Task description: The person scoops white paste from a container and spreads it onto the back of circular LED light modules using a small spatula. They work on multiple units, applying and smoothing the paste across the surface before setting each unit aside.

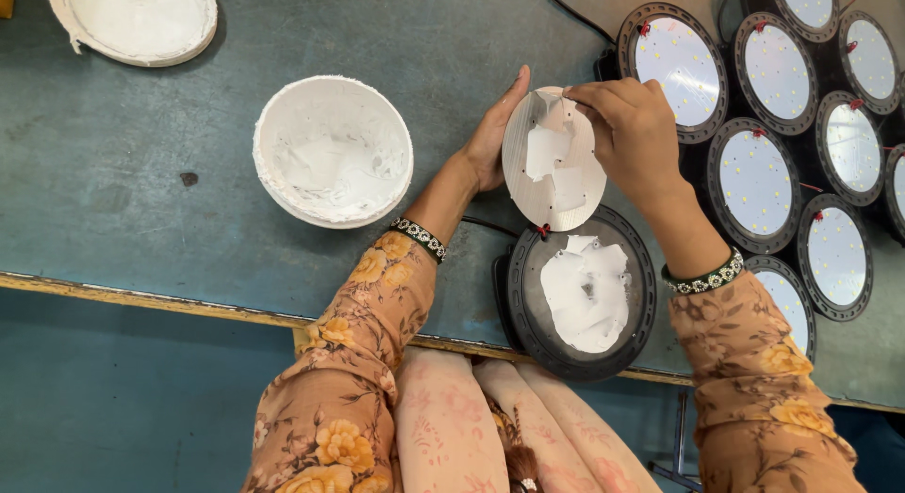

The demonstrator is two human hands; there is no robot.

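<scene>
Both hands are holding up a round metal disc smeared with white paste, just above a dark round housing.

The left hand (490, 139) is cupping the disc's (553, 159) edge with fingers extended, while the right hand (630, 125) is pinching its upper rim. The disc is looking brushed, silvery and thin, tilted on edge, with patchy white paste across its face. Directly below the disc, the black ribbed housing (577, 295) is lying flat on the teal counter (113, 172), a glossy white blob in its middle. Left of the disc, a white paste-crusted bowl (333, 151) is sitting. Right of the disc, finished round lamps (754, 182) are overlapping in rows.
</scene>
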